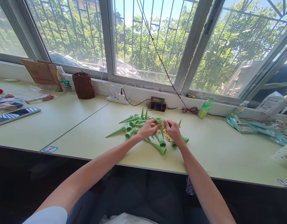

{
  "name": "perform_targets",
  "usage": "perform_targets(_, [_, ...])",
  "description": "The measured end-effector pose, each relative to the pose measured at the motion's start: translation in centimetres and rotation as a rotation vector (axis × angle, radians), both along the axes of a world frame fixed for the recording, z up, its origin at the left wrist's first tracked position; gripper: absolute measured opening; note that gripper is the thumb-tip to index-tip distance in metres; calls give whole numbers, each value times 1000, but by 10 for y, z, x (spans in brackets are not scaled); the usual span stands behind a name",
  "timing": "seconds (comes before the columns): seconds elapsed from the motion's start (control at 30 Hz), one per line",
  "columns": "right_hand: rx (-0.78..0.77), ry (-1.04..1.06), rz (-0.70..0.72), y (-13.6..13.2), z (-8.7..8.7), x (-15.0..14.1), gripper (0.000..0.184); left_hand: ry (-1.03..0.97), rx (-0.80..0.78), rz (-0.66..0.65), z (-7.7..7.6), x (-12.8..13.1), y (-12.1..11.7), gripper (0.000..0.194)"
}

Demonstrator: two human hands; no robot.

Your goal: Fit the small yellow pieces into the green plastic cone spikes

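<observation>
Several green plastic cone spikes (131, 127) lie scattered on the pale table (87, 137), with a small heap of yellowish small parts (167, 135) among them. My left hand (149, 128) is closed around a green spike (158, 121) held just above the heap. Facing it, my right hand (172, 130) pinches its fingers together at that spike's end; what it pinches is too small to name. Both hands meet over the middle of the pile.
Along the window sill stand a brown pouch (83, 85), a power strip (117, 98) with cables, a small dark device (158, 104) and a green bottle (205, 107). A phone or tablet (15, 115) lies at left. Plastic packets (251, 127) lie at right.
</observation>
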State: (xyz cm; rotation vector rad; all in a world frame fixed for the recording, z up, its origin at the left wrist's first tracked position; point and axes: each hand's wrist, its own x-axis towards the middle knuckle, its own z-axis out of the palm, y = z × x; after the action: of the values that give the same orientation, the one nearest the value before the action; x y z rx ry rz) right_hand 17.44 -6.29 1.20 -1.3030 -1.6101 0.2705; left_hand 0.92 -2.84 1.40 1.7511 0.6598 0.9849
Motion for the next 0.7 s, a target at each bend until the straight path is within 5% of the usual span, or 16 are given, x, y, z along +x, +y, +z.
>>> perform_targets(0.5, [11,71,-6,3,-4,0,47,76,422,204,-6,3,5,29])
perform_targets(0.7, [52,114,-86,6,-7,2,46,-1,78,216,-4,5,5,31])
